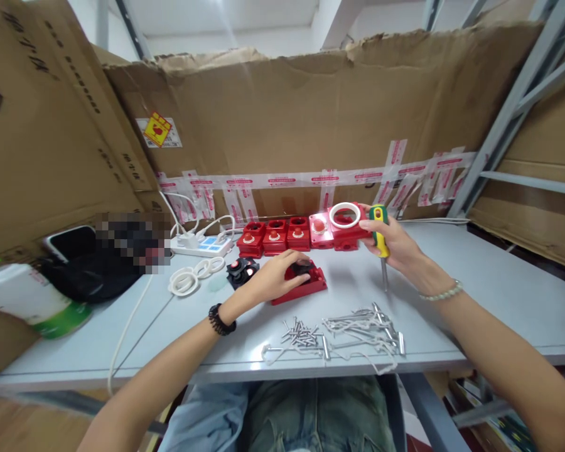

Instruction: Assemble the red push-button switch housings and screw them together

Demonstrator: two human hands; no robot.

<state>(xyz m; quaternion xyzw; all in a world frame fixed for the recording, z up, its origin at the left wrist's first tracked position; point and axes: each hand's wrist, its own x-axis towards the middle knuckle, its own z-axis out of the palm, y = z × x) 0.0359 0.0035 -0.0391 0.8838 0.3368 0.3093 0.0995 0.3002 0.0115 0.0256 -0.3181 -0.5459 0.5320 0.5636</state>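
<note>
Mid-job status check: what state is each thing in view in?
Yellow-green-handled screwdriver: in right hand, shaft down
Red plastic housing: under left hand
White-ringed red plastic box: right fingers touching it
Small silver metal screws: loose, heaped
White plastic rings: loose, flat
White plastic power strip: cables plugged in
Red plastic button boxes: lined up

Left arm (pixel 169 370) reaches in from bottom left, angled up and right. Left hand (pixel 282 276) is low, palm down, back of hand up, fingers bent and pointing right (fingertips partly hidden). Right arm (pixel 503 336) comes from bottom right, bent inward. Right hand (pixel 398 245) is raised a bit farther forward, fingers curled in a grip, pointing left. Hands are apart.
</note>
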